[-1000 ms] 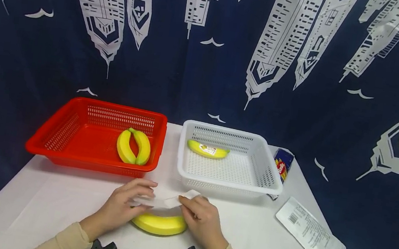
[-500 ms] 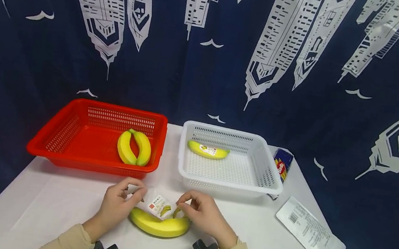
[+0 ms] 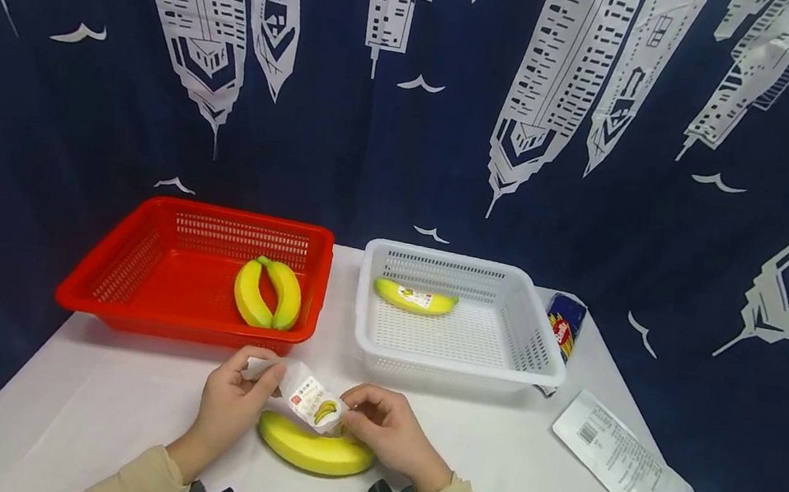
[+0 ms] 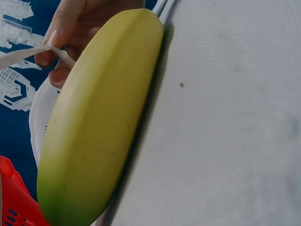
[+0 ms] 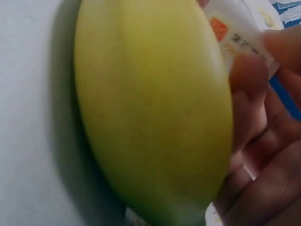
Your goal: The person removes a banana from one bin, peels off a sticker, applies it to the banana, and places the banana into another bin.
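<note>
A yellow banana (image 3: 315,448) lies crosswise on the white table, near me. Just behind and above it is a white strip of banana stickers (image 3: 310,403), its printed face showing a red mark and a picture of bananas. The left hand (image 3: 228,400) pinches the strip's left end between thumb and fingers. At the other end, the right hand (image 3: 394,435) pinches the strip close to the banana's right tip. The banana (image 5: 150,108) fills much of the right wrist view, beside the fingers and the printed strip. The strip's edge (image 4: 23,54) shows thin in the left wrist view.
A red basket (image 3: 199,208) at the back left holds two bananas (image 3: 268,293). To its right, a white basket (image 3: 456,368) holds one labelled banana (image 3: 414,298). A blue packet (image 3: 564,325) stands beside that basket, and a silver pouch (image 3: 623,467) lies at the right.
The strip first showed a blank white side; its printed face now shows, tilted down to the right. The hands shifted slightly, and the banana stays nearly in place.
</note>
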The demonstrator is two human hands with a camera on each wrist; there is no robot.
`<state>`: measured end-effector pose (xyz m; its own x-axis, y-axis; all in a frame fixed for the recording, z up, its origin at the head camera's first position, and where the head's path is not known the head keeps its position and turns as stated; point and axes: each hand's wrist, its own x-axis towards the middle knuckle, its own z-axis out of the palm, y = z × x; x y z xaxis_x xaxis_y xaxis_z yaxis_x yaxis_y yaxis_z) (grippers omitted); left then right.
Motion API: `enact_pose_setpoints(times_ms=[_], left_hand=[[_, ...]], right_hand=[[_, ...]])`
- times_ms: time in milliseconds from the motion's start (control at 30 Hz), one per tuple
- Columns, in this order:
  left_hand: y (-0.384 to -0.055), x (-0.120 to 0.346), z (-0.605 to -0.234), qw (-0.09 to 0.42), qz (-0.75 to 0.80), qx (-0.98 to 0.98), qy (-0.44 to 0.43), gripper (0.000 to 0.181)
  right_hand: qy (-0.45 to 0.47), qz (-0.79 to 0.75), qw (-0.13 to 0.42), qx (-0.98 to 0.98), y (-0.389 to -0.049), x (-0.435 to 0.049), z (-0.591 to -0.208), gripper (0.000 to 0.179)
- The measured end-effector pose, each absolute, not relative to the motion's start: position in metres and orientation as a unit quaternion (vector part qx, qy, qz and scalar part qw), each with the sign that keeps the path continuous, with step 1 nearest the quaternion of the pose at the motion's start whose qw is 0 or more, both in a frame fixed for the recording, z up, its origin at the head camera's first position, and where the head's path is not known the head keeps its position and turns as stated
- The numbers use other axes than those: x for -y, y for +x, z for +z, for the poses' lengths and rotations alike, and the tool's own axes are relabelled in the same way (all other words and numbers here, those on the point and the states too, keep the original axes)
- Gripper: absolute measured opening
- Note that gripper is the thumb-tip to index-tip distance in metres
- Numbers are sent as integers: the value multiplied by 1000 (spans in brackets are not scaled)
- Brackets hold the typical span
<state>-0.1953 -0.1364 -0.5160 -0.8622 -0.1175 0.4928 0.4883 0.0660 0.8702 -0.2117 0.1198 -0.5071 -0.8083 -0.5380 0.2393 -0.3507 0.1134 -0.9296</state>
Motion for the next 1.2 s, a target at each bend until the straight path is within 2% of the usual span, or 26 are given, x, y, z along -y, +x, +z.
enact_pose_setpoints(times_ms=[167, 300, 400, 500, 600, 700, 833, 1033, 1200], left_hand=[[-197, 138, -518, 218, -657, 711, -125, 23], [-200, 139, -519, 223, -633, 730, -130, 41], [-202, 141, -520, 256, -608, 736, -150, 57], [-204, 144, -521, 325, -565, 734, -190, 66], [-204, 145, -520, 403, -507, 715, -263, 51], [-204, 140, -518, 440, -447, 694, -353, 36], [-201, 133, -513, 428, -379, 709, -413, 34], [-195, 127, -516, 376, -366, 747, -409, 40], [-196, 127, -519, 346, -395, 745, -411, 41]], right_hand=[[-286, -632, 49, -719, -209, -120, -509, 12], [-260, -660, 8, -705, -208, -121, -508, 12], [-241, -678, -34, -694, -208, -122, -508, 11], [-222, -688, -73, -687, -208, -122, -509, 9], [-208, -688, -90, -689, -208, -121, -510, 7], [-213, -671, -87, -705, -207, -118, -510, 5], [-261, -631, -78, -726, -204, -109, -511, 5], [-356, -584, -101, -723, -200, -101, -513, 12], [-384, -591, -80, -705, -199, -98, -513, 15]])
